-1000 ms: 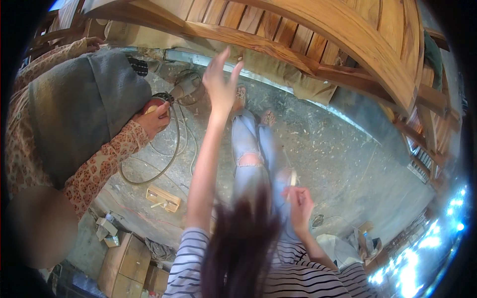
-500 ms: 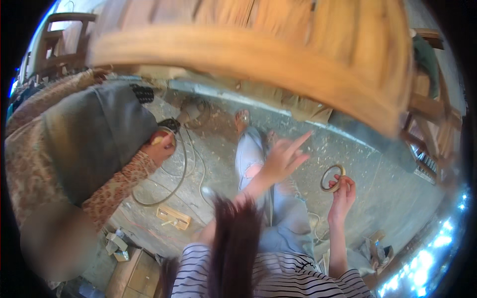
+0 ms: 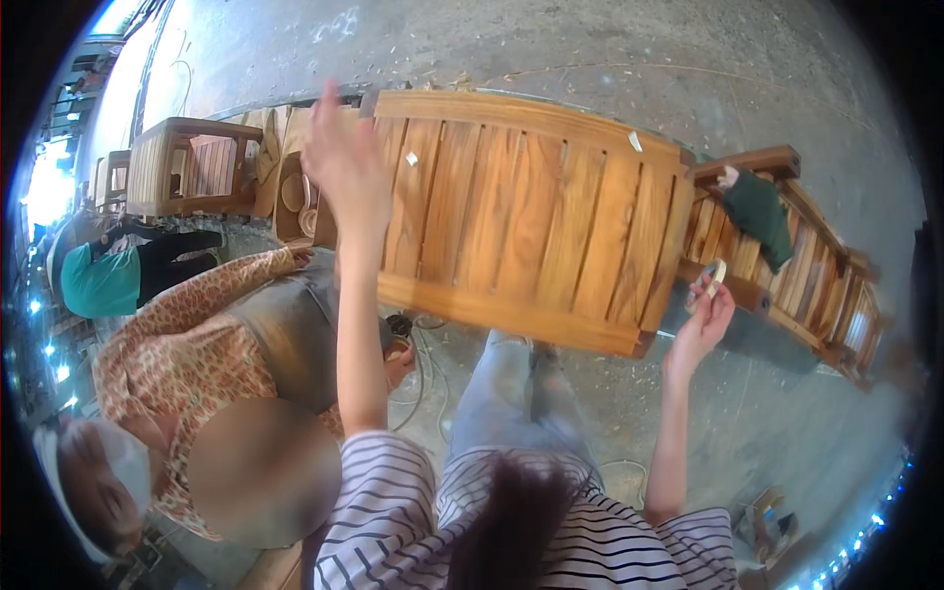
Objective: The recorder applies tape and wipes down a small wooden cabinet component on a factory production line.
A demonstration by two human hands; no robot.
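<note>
My left hand (image 3: 352, 177) reaches over the far left corner of a slatted wooden furniture piece (image 3: 511, 216), slightly blurred, its fingers stretched out with nothing seen in them. Beside the piece's right end, my right hand (image 3: 696, 334) grips a roll of tape (image 3: 715, 278) between thumb and fingers, the ring tilted so its edge shows. A small pale scrap (image 3: 412, 158) sits on the left slats. Another pale scrap (image 3: 635, 142) lies on the far rail toward the right.
A co-worker in a patterned sleeve (image 3: 187, 315) stands close on my left. Slatted wooden furniture (image 3: 811, 285) with a dark green cloth (image 3: 759, 218) stands at the right. Farther left are a wooden chair (image 3: 192, 167) and a person in teal (image 3: 103, 275). A cord (image 3: 423, 374) lies on the floor.
My view has lifted to show the slatted top. My left hand has moved from above my legs to the far left corner. The right hand still holds the tape roll, now higher.
</note>
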